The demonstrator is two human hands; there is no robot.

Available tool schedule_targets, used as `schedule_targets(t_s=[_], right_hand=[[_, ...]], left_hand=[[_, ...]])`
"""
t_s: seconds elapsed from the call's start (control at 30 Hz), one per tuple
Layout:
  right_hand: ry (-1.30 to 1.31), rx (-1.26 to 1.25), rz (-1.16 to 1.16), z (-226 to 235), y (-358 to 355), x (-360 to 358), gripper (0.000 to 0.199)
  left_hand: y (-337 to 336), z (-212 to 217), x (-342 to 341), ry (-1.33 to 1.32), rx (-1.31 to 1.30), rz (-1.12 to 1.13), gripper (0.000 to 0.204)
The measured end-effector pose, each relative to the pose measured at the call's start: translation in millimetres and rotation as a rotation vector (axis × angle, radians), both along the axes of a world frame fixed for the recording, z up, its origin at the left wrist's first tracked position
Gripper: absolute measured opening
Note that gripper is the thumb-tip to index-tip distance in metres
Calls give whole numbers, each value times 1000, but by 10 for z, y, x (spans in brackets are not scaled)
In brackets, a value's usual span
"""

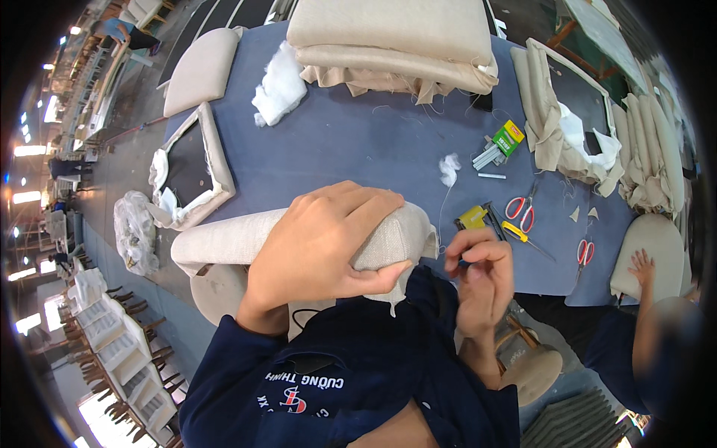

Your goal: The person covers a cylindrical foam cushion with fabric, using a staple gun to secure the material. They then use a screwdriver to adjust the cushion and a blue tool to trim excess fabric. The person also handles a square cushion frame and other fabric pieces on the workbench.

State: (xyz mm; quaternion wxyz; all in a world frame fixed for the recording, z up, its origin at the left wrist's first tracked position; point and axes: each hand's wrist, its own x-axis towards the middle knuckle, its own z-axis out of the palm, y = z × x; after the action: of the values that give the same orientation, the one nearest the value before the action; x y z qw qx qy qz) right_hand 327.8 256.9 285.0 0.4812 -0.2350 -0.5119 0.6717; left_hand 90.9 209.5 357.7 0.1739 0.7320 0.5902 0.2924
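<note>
Coarse, matt woven cloth covers the beige padded piece (394, 237), above a smooth, dull blue-grey tabletop (336, 149). White stuffing (280, 88) looks fluffy and fibrous; the crumpled bag (136, 228) is clear, glossy plastic.

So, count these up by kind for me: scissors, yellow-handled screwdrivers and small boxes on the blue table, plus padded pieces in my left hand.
Scissors, red-handled: 2
Screwdriver, or a similar pointed tool, yellow-handled: 1
Box, green and yellow: 1
Padded piece in your left hand: 1
Total: 5
</note>
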Motion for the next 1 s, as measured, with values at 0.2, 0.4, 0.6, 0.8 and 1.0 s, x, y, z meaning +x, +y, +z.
schedule_targets(t_s=[0.2,0.4,0.6,0.8,1.0], right_hand=[[-338,173,17,293,175,216,31],[-248,105,45,526,92,53,34],[-270,135,95,569,113,-5,33],[-421,297,102,604,81,35,34],[-504,341,75,653,31,80,32]], left_hand=[[-25,-37,72,23,28,2,61],[-68,-52,122,47,57,-10,63],[-113,-68,129,54,69,-17,64],[-212,3,256,79,-18,-14,71],[-238,-30,323,66,5,-10,73]])
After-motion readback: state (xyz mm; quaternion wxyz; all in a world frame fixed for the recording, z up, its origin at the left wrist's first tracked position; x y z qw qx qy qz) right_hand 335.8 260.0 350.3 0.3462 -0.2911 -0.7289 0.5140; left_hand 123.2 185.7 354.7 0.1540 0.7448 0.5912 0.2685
